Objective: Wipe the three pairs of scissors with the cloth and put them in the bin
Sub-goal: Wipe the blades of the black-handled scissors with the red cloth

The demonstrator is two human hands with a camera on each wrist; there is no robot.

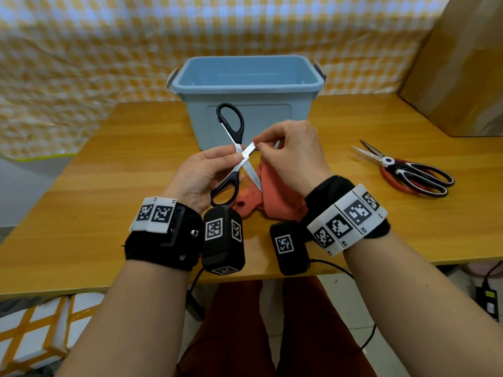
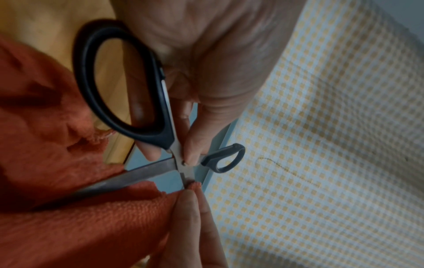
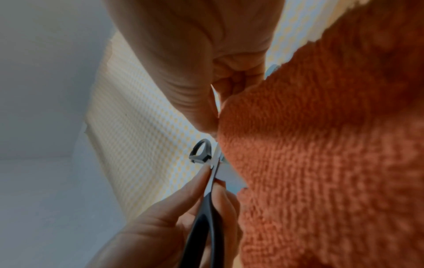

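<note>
While left hand (image 1: 202, 174) grips black scissors (image 1: 239, 156), right hand (image 1: 290, 156) pinches cloth (image 1: 275, 197) on blade

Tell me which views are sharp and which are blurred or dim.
Head view: bright and sharp, edges bowed by the wide lens. Left wrist view: dimmer, the orange cloth soft, the black-handled scissors fairly clear. Right wrist view: the cloth close and blurred.

- I see the blue bin (image 1: 246, 85) open on top, nothing over its mouth.
- Between my hands and the bin, the black scissors (image 1: 239, 153) stand spread open.
- On my right, two more scissors (image 1: 408, 172) lie on the table (image 1: 109, 164).
- A cardboard box (image 1: 457, 63) blocks the far right.
</note>
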